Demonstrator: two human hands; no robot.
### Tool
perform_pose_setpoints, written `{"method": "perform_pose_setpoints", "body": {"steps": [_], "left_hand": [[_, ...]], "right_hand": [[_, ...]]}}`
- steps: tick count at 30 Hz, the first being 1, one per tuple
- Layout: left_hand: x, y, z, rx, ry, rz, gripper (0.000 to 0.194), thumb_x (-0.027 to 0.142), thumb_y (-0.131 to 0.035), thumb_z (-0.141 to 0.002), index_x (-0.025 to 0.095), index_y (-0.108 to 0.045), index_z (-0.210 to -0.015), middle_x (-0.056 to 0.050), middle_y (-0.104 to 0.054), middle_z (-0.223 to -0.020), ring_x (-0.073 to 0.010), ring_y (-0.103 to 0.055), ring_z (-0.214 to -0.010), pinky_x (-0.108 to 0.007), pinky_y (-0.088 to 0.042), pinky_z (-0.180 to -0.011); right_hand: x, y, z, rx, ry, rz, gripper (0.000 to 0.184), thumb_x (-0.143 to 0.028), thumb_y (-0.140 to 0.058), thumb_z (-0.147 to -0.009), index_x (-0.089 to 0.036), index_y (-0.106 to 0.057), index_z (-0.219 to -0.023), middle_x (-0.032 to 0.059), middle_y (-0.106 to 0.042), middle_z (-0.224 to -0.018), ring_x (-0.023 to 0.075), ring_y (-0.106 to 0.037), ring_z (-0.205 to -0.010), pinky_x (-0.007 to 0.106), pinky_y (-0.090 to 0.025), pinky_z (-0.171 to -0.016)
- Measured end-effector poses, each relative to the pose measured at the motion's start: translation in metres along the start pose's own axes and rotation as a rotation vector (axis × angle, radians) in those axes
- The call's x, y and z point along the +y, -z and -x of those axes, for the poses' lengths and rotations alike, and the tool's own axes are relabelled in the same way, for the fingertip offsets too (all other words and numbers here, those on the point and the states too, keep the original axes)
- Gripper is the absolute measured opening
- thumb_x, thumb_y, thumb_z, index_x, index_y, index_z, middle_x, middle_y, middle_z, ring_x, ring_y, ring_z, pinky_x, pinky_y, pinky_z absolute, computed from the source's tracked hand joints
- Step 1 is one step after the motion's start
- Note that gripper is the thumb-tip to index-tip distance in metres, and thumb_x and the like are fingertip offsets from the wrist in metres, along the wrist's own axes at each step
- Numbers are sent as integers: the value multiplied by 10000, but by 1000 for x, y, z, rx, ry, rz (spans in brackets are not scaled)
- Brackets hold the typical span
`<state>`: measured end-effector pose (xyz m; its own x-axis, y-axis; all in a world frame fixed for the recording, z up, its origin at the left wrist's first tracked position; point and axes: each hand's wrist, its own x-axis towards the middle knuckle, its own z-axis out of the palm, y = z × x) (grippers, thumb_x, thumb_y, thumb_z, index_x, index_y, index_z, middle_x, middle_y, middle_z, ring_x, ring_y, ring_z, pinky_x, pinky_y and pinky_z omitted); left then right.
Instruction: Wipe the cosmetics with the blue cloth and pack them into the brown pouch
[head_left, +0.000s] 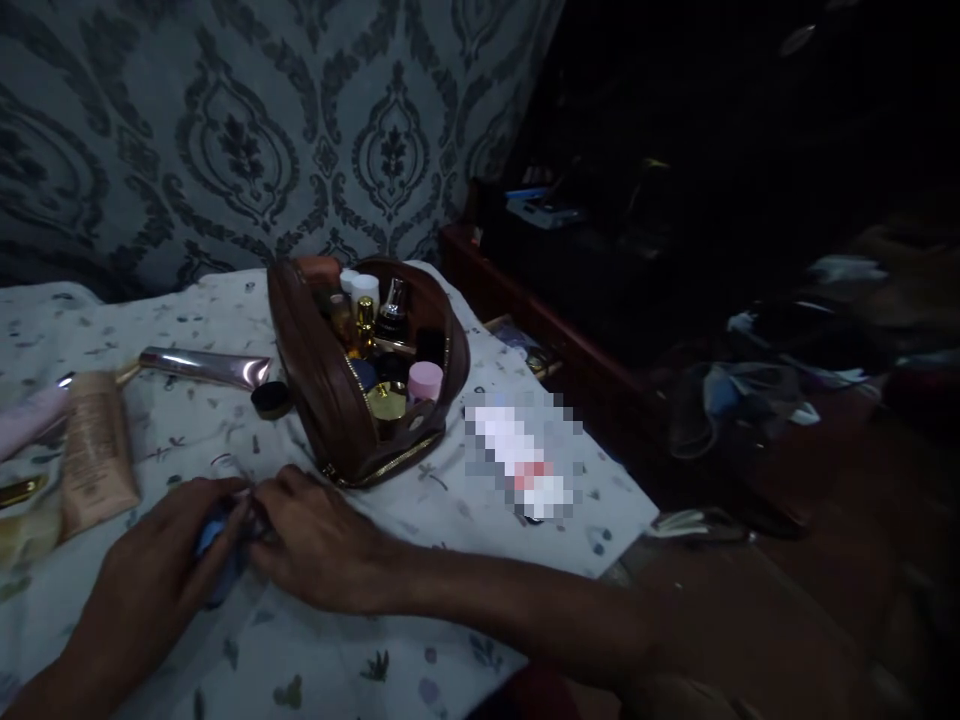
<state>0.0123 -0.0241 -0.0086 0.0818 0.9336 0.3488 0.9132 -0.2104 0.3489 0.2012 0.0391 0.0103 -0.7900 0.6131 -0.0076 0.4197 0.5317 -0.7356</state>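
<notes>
My left hand (161, 560) is closed around a small blue item (219, 575), whose kind I cannot make out in the dim light. Meeting it from the right, my right hand (319, 540) has its fingers curled at the top of the same item, and they hide most of it. Just beyond my hands stands an unzipped brown cosmetics bag (319, 370), filled with several bottles and jars, among them a pink-lidded jar (425, 381) and a gold-capped bottle (365, 325). A round black lid (270, 400) lies against the bag's left side.
A beige tube (97, 450), a shiny pink tube (206, 366) and a pale pink tube (34, 415) lie on the left of the patterned sheet (360, 640). A blurred-out pale container (517, 455) lies right of the bag. Dark clutter fills the floor at right.
</notes>
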Motion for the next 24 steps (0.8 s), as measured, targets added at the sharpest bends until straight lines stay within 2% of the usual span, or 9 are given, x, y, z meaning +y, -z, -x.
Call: {"method": "perform_pose_setpoints", "body": {"steps": [5,9,11,13,15,18,21,24], "left_hand": [[13,-8,-3,85,-72,-34,272,452,-376,-969,288,-507,-1141,-80,-607,-1009,-313,-614,-981,-447,-526,-836],[15,-6,2,40,-121,1,351,425,-463,-967,239,-449,-1265,-106,-574,-1207,-315,-580,-1125,-468,-521,-946],[13,-2,11,23,-110,-15,388,405,-513,-955,209,-446,-1284,-143,-547,-1288,-320,-556,-1192,-490,-515,-982],[10,4,22,1,-57,-78,348,364,-523,-953,202,-497,-1260,-166,-518,-1331,-333,-530,-1228,-517,-511,-987],[6,11,33,-32,-14,-148,285,305,-493,-961,219,-569,-1222,-153,-523,-1302,-320,-554,-1176,-488,-542,-927],[0,22,44,-37,4,-168,305,223,-413,-978,233,-624,-1199,-119,-562,-1195,-260,-606,-1042,-372,-571,-800],[-3,35,42,28,39,-98,313,191,-395,-989,217,-613,-1212,-86,-589,-1110,-221,-614,-1006,-335,-554,-810],[2,43,30,156,31,-48,307,151,-416,-982,206,-583,-1235,-87,-580,-1142,-213,-587,-1062,-356,-522,-901]], "right_hand": [[-3,0,-2,-20,-45,43,307,-242,-522,-907,-146,-556,-1196,107,-614,-1112,245,-637,-982,352,-540,-834],[1,-5,-2,-30,-3,52,429,-197,-592,-850,-158,-547,-1274,97,-594,-1112,241,-617,-975,351,-523,-841],[4,-8,-3,-38,41,58,370,-204,-607,-846,-184,-607,-1216,78,-570,-1070,226,-604,-933,345,-512,-831],[5,-9,-6,-37,80,44,266,-156,-554,-870,-178,-670,-1108,73,-554,-1033,205,-592,-914,331,-496,-848],[4,-9,-9,-33,97,0,263,-112,-530,-874,-165,-696,-1071,74,-552,-1016,191,-588,-917,317,-482,-873],[2,-11,-11,9,70,-54,207,-152,-526,-923,-158,-713,-1011,65,-556,-961,179,-588,-891,305,-471,-857],[4,-19,-13,105,41,-70,144,-122,-555,-901,-178,-687,-920,31,-549,-905,154,-576,-823,283,-452,-796],[6,-29,-15,226,21,-119,149,-73,-559,-833,-188,-622,-905,4,-557,-854,145,-548,-749,280,-437,-740]]}}
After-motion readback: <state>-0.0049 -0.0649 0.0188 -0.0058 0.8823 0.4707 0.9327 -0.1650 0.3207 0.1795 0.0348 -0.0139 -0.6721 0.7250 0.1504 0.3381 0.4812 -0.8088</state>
